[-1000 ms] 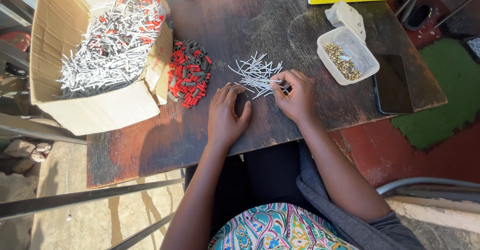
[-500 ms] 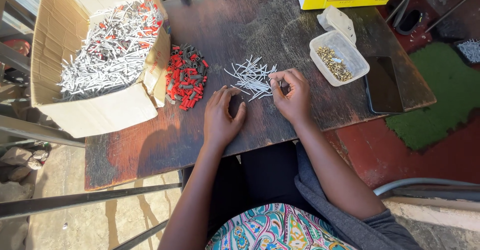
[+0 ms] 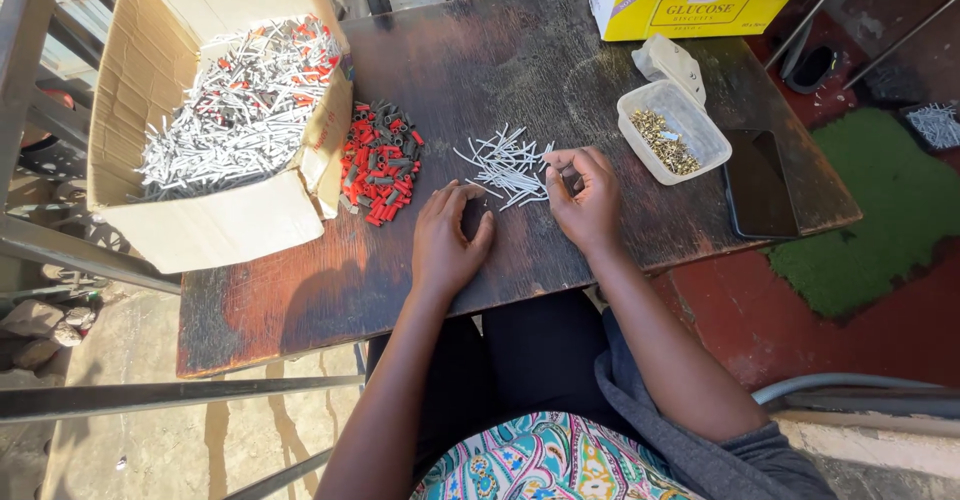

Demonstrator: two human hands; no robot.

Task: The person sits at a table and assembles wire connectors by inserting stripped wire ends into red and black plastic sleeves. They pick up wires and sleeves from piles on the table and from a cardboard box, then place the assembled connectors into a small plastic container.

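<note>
Thin white plastic sticks (image 3: 505, 168) lie in a loose scattered pile near the middle of the dark, worn wooden desk (image 3: 300, 300), between the two hands and slightly beyond them. The right hand (image 3: 585, 198) rests at the right edge of this pile; its fingers (image 3: 570, 165) are curled together, thumb against fingertips, apparently pinched on one small piece, though the piece itself is too small to identify. The left hand (image 3: 450, 240) lies palm down on the desk just below and left of the pile, fingers loosely spread and lightly bent, clamped on nothing, fingertips just short of the nearest sticks.

Left of the pile sits a heap of short red and grey plastic sleeves (image 3: 382, 162), touching the side of a large open cardboard box (image 3: 210, 225). The box holds a mass of white sticks fitted with red and grey ends (image 3: 240, 110). Right of the pile stands a clear rectangular plastic tub (image 3: 690, 125) containing small brass-coloured metal pieces (image 3: 665, 142), with its lid (image 3: 668, 63) just behind it. A flat dark rectangular phone (image 3: 758, 185) lies beside the tub near the desk's right edge. A yellow cardboard carton (image 3: 690, 5) stands at the far right corner.
</note>
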